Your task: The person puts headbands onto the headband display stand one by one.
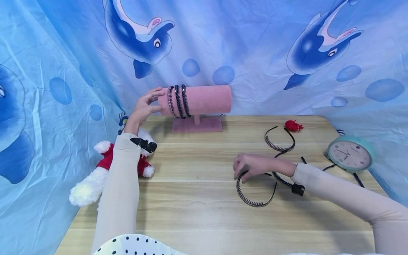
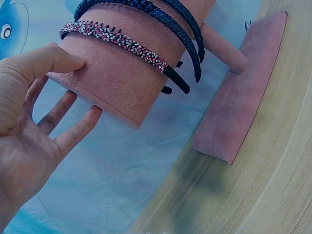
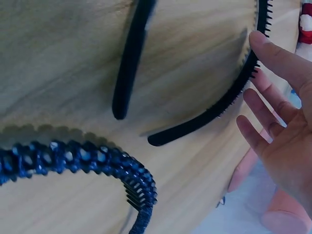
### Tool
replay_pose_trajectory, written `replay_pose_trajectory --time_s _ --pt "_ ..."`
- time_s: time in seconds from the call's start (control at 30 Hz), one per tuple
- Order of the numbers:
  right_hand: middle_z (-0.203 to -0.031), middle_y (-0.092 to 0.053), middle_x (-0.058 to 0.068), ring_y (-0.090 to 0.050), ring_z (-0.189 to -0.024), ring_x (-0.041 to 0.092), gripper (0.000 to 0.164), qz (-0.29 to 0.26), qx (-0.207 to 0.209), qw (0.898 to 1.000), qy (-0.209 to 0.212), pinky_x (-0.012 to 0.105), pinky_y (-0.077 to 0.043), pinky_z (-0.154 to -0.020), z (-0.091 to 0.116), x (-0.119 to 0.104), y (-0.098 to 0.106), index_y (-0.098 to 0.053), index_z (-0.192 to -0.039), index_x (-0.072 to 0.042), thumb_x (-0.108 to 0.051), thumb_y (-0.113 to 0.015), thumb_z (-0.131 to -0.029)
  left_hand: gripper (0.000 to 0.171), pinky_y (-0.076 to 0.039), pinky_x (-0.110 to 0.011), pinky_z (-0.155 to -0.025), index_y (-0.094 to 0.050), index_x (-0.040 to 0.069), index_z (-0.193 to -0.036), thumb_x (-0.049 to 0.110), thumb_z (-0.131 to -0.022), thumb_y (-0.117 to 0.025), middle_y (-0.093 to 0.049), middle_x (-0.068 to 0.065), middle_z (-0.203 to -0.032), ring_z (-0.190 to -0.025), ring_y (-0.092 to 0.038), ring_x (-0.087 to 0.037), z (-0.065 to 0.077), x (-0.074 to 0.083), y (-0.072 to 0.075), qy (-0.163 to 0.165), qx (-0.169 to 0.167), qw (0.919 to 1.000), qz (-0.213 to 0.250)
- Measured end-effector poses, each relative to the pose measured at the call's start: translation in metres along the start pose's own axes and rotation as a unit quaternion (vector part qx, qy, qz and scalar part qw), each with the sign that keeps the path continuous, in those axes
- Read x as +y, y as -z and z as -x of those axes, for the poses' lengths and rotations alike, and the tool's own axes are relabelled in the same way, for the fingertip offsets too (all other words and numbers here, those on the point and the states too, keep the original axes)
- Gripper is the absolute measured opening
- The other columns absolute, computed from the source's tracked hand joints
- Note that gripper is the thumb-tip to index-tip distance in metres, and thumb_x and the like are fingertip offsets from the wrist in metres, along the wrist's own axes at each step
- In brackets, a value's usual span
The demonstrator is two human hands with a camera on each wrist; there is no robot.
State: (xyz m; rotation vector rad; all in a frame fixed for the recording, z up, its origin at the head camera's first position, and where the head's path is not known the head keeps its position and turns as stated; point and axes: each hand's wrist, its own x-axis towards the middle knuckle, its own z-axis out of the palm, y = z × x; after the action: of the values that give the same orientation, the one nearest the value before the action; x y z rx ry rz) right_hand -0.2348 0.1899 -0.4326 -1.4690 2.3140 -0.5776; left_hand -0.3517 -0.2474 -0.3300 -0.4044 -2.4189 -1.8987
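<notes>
At the back left of the table stands a pink headband stand [image 1: 208,101], a padded roll on a flat base. My left hand [image 1: 143,106] holds its left end, thumb [image 2: 73,62] on the padding and fingers around the rim. Near that hand, a pink-and-white speckled headband [image 2: 117,44] and two dark ones circle the roll. Right of the table's middle, my right hand [image 1: 255,164] pinches a toothed headband [image 1: 255,204] by one side of its curve, its black tip [image 3: 168,136] pointing away from the fingers. Beneath the right wrist lies a dark beaded headband [image 3: 73,158].
Behind the right forearm lies another toothed headband [image 1: 278,148], with a small red object [image 1: 292,125] beyond. A teal-rimmed clock [image 1: 350,154] stands at the right edge, headband ends [image 1: 358,180] showing near it. A white plush toy [image 1: 86,189] in red lies under the left forearm.
</notes>
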Motion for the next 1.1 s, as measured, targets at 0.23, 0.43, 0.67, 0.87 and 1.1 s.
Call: replay_pose_trajectory --time_s 0.23,0.43,0.67,0.87,1.1 --pt "-0.091 -0.065 -0.007 -0.054 -0.093 0.005 0.020 0.013 0.016 1.000 -0.011 0.027 -0.050 -0.088 -0.002 0.001 -0.004 -0.083 -0.093 -0.017 -0.012 -0.089 -0.074 0.062 -0.053 -0.013 -0.088 -0.055 0.004 -0.144 -0.012 -0.085 -0.066 -0.033 0.006 -0.166 -0.147 -0.040 -0.026 0.000 0.000 0.001 -0.003 -0.003 1.0000 -0.002" --pt "-0.092 -0.066 -0.006 -0.056 -0.094 0.008 0.016 0.006 0.028 1.000 -0.013 0.029 -0.052 -0.089 -0.003 0.006 -0.005 -0.082 -0.091 -0.017 -0.008 -0.085 -0.077 0.062 -0.053 -0.013 -0.089 -0.056 0.005 -0.144 -0.011 -0.086 -0.067 -0.033 0.006 -0.166 -0.147 -0.039 -0.025 -0.001 -0.002 0.002 0.001 -0.003 1.0000 -0.004" --pt "-0.095 -0.072 -0.002 -0.065 -0.093 0.011 0.016 -0.023 0.058 0.998 -0.015 0.031 -0.057 -0.090 -0.007 0.010 0.007 -0.081 -0.094 -0.012 -0.005 -0.084 -0.080 0.061 -0.053 -0.014 -0.091 -0.056 0.007 -0.144 -0.010 -0.086 -0.067 -0.031 0.005 -0.167 -0.147 -0.039 -0.025 0.000 -0.001 0.002 0.003 -0.008 0.9999 -0.010" --pt "-0.090 -0.071 -0.001 -0.066 -0.085 0.009 0.016 -0.052 0.066 0.995 -0.053 0.027 -0.059 -0.079 -0.012 0.009 0.028 -0.080 -0.094 -0.011 -0.001 -0.082 -0.081 0.062 -0.053 -0.014 -0.090 -0.056 0.006 -0.144 -0.011 -0.086 -0.067 -0.032 0.008 -0.166 -0.149 -0.038 -0.025 0.001 -0.002 0.002 0.002 -0.009 0.9999 -0.006" --pt "-0.094 -0.071 0.001 -0.066 -0.088 0.012 0.017 -0.057 0.043 0.993 -0.092 0.028 -0.059 -0.079 -0.013 0.009 0.052 -0.077 -0.096 -0.009 0.001 -0.079 -0.083 0.062 -0.052 -0.014 -0.091 -0.055 0.004 -0.144 -0.012 -0.086 -0.067 -0.033 0.004 -0.166 -0.146 -0.040 -0.026 0.001 -0.002 0.002 -0.009 -0.008 0.9999 -0.009"
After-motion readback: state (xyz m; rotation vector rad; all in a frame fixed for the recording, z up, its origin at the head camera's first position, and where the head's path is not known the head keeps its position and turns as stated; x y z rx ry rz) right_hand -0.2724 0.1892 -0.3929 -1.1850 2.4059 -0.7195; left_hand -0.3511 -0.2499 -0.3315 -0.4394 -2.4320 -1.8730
